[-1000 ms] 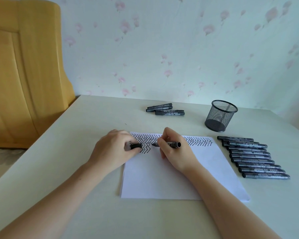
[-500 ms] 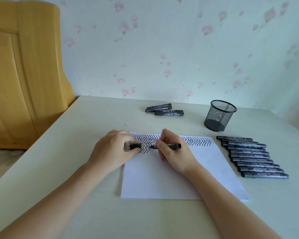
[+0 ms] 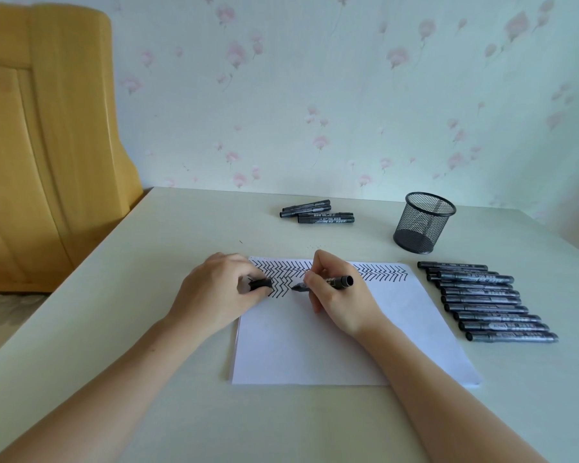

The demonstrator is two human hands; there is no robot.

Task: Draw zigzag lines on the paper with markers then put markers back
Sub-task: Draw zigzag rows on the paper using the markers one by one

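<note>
Pale floral wallpaper rose behind the cream table (image 3: 188, 235), and the paper (image 3: 331, 345) lay near its front edge, squarely before me. My right hand (image 3: 341, 295) pinched the open marker (image 3: 321, 284) between curled fingers; my left hand (image 3: 214, 292) rested on the sheet's far left corner with its fingers closed round the cap (image 3: 259, 284).

Marker and sheet sat mid-table, the tip meeting the paper just right of the short second band of zigzags (image 3: 278, 287), under the full band along the far edge.

Risks, as I judged them: if my left hand eased its weight, the sheet could slide under the stroke and skew the line. My right palm lay low over the paper, so dragging it back across wet ink might smear it. An overlong stroke would run into the band above.

The marker's long axis ran nearly parallel to the table's front edge, tip pointing left toward the cap, butt end pointing right and slightly raised.

Capped markers waited in a row (image 3: 482, 302) near the right edge, a few more (image 3: 318, 213) toward the far edge, beside the mesh cup (image 3: 422, 225).
</note>
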